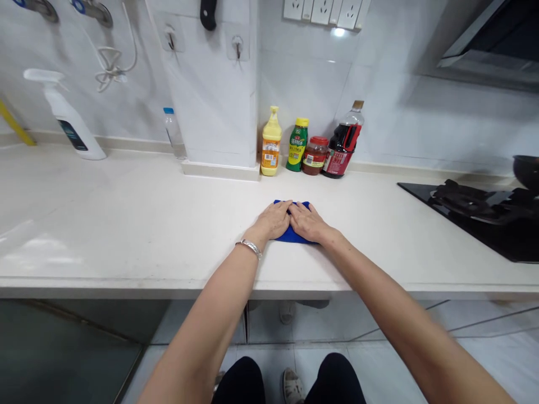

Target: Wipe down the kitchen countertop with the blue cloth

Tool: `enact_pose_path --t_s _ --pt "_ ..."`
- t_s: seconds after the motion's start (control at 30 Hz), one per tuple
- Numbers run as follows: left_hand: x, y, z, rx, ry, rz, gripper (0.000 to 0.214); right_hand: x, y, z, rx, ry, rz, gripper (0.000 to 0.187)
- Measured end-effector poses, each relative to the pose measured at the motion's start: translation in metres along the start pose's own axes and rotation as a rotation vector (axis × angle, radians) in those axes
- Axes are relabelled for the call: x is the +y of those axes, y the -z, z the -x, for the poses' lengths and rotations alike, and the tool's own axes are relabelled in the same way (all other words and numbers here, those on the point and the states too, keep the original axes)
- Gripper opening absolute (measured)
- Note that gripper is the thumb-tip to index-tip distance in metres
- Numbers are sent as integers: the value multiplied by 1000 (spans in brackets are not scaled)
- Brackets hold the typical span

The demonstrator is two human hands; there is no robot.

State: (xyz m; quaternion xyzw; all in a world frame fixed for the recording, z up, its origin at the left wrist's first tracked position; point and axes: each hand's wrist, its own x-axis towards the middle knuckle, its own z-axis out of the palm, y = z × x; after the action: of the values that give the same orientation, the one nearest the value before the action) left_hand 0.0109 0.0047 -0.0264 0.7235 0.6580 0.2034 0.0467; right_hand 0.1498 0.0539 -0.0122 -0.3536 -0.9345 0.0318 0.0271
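Observation:
A folded blue cloth point(295, 236) lies flat on the white countertop point(138, 224), a little in front of the bottles by the wall. My left hand point(274, 219) presses on its left part, fingers stretched out, with a silver bracelet point(251, 247) on the wrist. On the right part of the cloth rests my right hand point(306, 221), also flat with fingers extended. The two hands meet at the fingertips over the cloth and cover much of it. Neither hand wraps around anything.
Along the wall stand a yellow bottle point(270, 143), a green bottle point(297, 145), a red-lidded jar point(315, 156) and a large dark sauce bottle point(343, 143). A white spray bottle point(69, 118) and a clear bottle point(174, 134) are at left. A black gas stove point(484, 219) occupies the right.

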Motion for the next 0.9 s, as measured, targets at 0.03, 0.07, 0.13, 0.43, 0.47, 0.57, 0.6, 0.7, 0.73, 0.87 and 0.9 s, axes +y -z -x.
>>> enact_pose_path --t_s 0.03,0.07,0.13,0.43,0.47,0.57,0.6,0.7,0.73,0.87,0.9 --pt "0 0 1 -4 -10 -7 59 0 -1 2 5 -9 -2 59" --pt "1 0 3 -8 -20 -14 59 0 -3 5 10 -15 -4 59" --pt "3 -1 7 -22 -47 -23 59 0 -6 11 17 -19 -11 59" --pt "20 -3 34 -76 -41 -25 59 -11 -7 45 22 -22 17 59" --pt "22 -2 37 -81 -33 -22 59 -13 -7 49 23 -16 19 59" --pt "30 0 49 -100 -20 -15 59 -20 -5 63 26 0 16 58" --pt "32 1 54 -105 -20 -15 60 -22 -4 68 27 3 12 58" --pt "38 2 68 -115 -26 -13 60 -29 -3 81 26 17 -7 58" --pt "40 2 72 -114 -26 -13 60 -31 -3 85 27 24 -14 58" --pt "44 -1 84 -89 -12 -9 61 -34 -4 92 39 58 -29 56" --pt "45 -1 85 -83 -8 -8 61 -33 -4 93 40 61 -32 55"
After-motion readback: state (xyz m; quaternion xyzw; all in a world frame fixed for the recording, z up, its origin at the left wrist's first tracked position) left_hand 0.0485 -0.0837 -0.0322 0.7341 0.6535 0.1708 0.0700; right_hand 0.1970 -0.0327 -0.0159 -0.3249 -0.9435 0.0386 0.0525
